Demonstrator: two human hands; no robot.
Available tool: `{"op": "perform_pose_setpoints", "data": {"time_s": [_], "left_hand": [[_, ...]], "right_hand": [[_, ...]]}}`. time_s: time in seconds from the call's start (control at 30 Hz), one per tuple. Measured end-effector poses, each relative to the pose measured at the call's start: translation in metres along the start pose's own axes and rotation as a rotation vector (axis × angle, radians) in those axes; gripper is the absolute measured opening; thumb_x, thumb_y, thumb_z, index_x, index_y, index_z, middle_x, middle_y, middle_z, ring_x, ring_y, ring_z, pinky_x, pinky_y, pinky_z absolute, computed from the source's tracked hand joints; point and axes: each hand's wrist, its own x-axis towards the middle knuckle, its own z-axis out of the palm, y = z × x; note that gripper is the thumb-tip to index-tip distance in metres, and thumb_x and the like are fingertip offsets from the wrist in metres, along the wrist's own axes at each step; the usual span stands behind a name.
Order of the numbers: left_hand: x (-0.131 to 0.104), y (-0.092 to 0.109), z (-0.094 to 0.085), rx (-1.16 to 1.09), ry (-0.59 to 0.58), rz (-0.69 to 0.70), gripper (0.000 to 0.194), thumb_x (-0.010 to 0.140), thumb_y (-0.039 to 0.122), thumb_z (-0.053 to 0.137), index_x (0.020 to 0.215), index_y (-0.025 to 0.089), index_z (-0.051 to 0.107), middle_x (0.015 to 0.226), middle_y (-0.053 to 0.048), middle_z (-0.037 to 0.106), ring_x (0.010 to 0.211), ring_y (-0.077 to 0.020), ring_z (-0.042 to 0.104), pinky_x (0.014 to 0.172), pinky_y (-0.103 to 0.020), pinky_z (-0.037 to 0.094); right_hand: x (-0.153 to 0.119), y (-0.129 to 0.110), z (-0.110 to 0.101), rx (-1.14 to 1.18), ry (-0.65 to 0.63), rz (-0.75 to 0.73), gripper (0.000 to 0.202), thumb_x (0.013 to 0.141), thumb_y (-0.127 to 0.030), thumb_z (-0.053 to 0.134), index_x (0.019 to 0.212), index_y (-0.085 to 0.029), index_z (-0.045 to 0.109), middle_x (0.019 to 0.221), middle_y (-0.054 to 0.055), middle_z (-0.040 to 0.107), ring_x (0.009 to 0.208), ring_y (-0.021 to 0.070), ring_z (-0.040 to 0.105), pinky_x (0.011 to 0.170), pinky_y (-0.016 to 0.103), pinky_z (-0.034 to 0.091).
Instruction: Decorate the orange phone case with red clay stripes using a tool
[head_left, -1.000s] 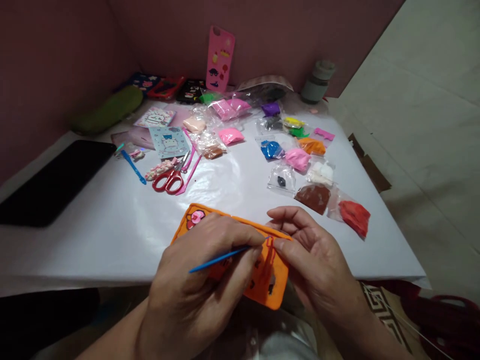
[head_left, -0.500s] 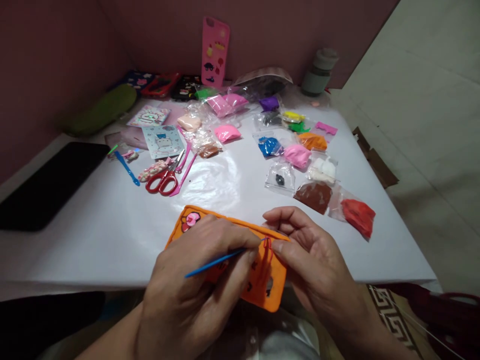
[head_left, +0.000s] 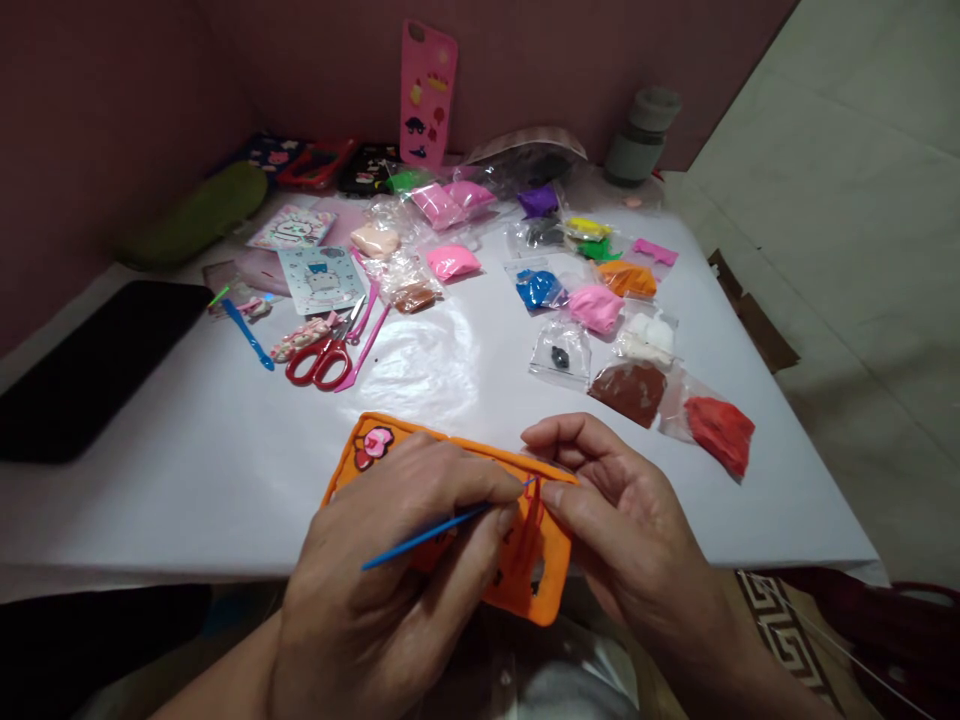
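My left hand (head_left: 397,560) is closed round a thin blue modelling tool (head_left: 420,541), its tip at a small red clay outline (head_left: 534,500). That outline lies on an orange clay-covered phone case (head_left: 556,565), tilted over the table's front edge. A pink and red decoration (head_left: 373,447) sits in the case's far left corner, and small dark marks show farther along. The right end of the case is gripped by my right hand (head_left: 630,530), thumb on the face beside the red clay and fingers behind. My left hand covers the middle of the case.
Bags of coloured clay, including red (head_left: 718,432), brown (head_left: 630,388) and blue (head_left: 540,288), lie on the white table. Red-handled scissors (head_left: 321,362) and a black tablet-like slab (head_left: 97,370) are at left. A pink phone case (head_left: 427,95) leans at the back near a jar (head_left: 641,140).
The view has shifted slightly. The blue tool's rear end has dipped a little, while its tip stays by the red clay. Both hands keep their holds.
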Motion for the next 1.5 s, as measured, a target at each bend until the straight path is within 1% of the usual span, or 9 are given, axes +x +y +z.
{"op": "perform_pose_setpoints", "data": {"time_s": [0.13, 0.37, 0.57, 0.7, 0.83, 0.97, 1.2, 1.37, 1.5], "left_hand": [[-0.0012, -0.0017, -0.0032, -0.017, 0.037, -0.017, 0.024, 0.092, 0.012, 0.054, 0.104, 0.032, 0.062, 0.095, 0.010, 0.074, 0.079, -0.0081, 0.071, 0.076, -0.016, 0.057], [-0.0009, 0.0000, -0.0002, 0.011, 0.051, -0.055, 0.027, 0.091, 0.009, 0.056, 0.103, 0.032, 0.064, 0.097, 0.006, 0.076, 0.081, -0.0123, 0.073, 0.076, -0.020, 0.060], [0.0009, -0.0035, -0.0045, 0.022, -0.008, 0.047, 0.022, 0.094, 0.011, 0.054, 0.104, 0.030, 0.060, 0.095, 0.008, 0.074, 0.080, -0.0077, 0.071, 0.078, -0.014, 0.056], [-0.0003, -0.0037, -0.0051, 0.056, -0.029, 0.026, 0.025, 0.093, 0.009, 0.054, 0.106, 0.029, 0.059, 0.096, 0.008, 0.073, 0.082, -0.0063, 0.071, 0.079, -0.012, 0.055], [-0.0006, -0.0036, -0.0041, 0.019, -0.045, 0.020, 0.027, 0.092, 0.007, 0.054, 0.106, 0.029, 0.060, 0.095, 0.009, 0.073, 0.080, -0.0045, 0.071, 0.079, -0.010, 0.054], [0.0012, -0.0036, -0.0043, -0.009, -0.027, 0.009, 0.027, 0.092, 0.007, 0.054, 0.106, 0.030, 0.060, 0.094, 0.008, 0.072, 0.081, -0.0054, 0.071, 0.079, -0.011, 0.054], [-0.0044, -0.0029, -0.0052, -0.036, -0.017, 0.025, 0.027, 0.092, 0.006, 0.055, 0.107, 0.028, 0.062, 0.101, 0.008, 0.073, 0.088, -0.0035, 0.071, 0.084, -0.007, 0.052], [-0.0040, -0.0046, -0.0044, -0.042, -0.019, 0.039, 0.023, 0.093, 0.007, 0.054, 0.105, 0.025, 0.063, 0.097, 0.007, 0.073, 0.084, -0.0021, 0.070, 0.082, -0.005, 0.051], [-0.0010, -0.0035, -0.0031, -0.049, -0.055, 0.022, 0.023, 0.090, 0.006, 0.055, 0.102, 0.024, 0.064, 0.089, 0.007, 0.073, 0.075, -0.0036, 0.071, 0.070, -0.007, 0.053]], "right_hand": [[0.0014, 0.0006, -0.0004, 0.004, 0.006, 0.010, 0.017, 0.087, -0.018, 0.069, 0.101, -0.025, 0.067, 0.097, 0.000, 0.065, 0.079, 0.0114, 0.061, 0.067, 0.021, 0.050], [0.0017, -0.0010, 0.0005, -0.004, 0.015, 0.017, 0.017, 0.085, -0.021, 0.071, 0.100, -0.025, 0.067, 0.095, 0.001, 0.066, 0.077, 0.0129, 0.061, 0.063, 0.022, 0.050], [0.0023, 0.0013, -0.0004, -0.011, 0.015, 0.011, 0.018, 0.085, -0.018, 0.071, 0.101, -0.026, 0.067, 0.095, 0.000, 0.066, 0.078, 0.0129, 0.062, 0.065, 0.022, 0.050], [0.0024, 0.0028, -0.0020, -0.009, 0.004, 0.001, 0.017, 0.088, -0.019, 0.069, 0.103, -0.026, 0.067, 0.096, 0.001, 0.066, 0.077, 0.0126, 0.062, 0.064, 0.022, 0.050], [0.0017, 0.0013, -0.0018, 0.037, -0.007, 0.041, 0.017, 0.089, -0.017, 0.068, 0.103, -0.026, 0.066, 0.098, 0.000, 0.066, 0.082, 0.0118, 0.063, 0.070, 0.021, 0.051], [0.0007, 0.0006, -0.0013, 0.047, -0.011, 0.037, 0.018, 0.090, -0.015, 0.067, 0.104, -0.026, 0.066, 0.101, 0.001, 0.066, 0.081, 0.0108, 0.063, 0.069, 0.020, 0.051], [0.0023, 0.0019, -0.0020, 0.070, -0.012, 0.039, 0.018, 0.088, -0.015, 0.068, 0.102, -0.025, 0.066, 0.099, 0.000, 0.066, 0.082, 0.0109, 0.063, 0.071, 0.020, 0.051], [0.0026, 0.0033, -0.0031, 0.063, -0.014, 0.044, 0.018, 0.088, -0.015, 0.068, 0.103, -0.026, 0.066, 0.099, 0.000, 0.066, 0.080, 0.0101, 0.062, 0.070, 0.019, 0.051], [0.0011, 0.0021, -0.0025, 0.033, -0.003, 0.027, 0.017, 0.088, -0.017, 0.068, 0.103, -0.026, 0.067, 0.100, 0.001, 0.065, 0.082, 0.0116, 0.063, 0.072, 0.021, 0.051]]}}
